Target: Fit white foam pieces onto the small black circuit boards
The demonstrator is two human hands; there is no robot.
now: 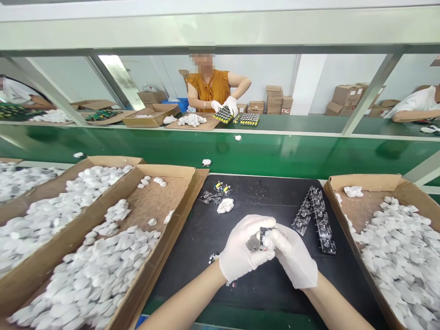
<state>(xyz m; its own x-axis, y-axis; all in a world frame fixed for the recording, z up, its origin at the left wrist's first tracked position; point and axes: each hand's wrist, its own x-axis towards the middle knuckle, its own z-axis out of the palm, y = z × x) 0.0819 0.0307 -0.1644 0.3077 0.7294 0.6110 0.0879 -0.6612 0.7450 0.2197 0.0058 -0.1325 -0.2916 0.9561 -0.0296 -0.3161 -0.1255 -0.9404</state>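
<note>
Hold steady, press square

Our left hand (244, 250) pinches a small board (262, 232) by its edges, fingers above and thumb below, raised over the desk (268, 192). Our right hand (296, 256) has its grip closed on a white piece (266, 240) at the board's face; our fingers hide how well it sits. To do this well, we should hold the board without tilt, press evenly and spare the tiny parts. Loose bits (212, 258) by our left wrist could be brushed aside. A left box (153, 197) and a right box (367, 182), both heaped with white lumps (395, 243), limit our elbow room. Beyond our right hand, board strips (325, 224) overlap; ahead lie a white clump (225, 206) and several loose boards (217, 198). Farther off, a green belt (165, 149) carries stray pieces (206, 162), and across it a co-worker (209, 89) holds a panel (224, 114)
</note>
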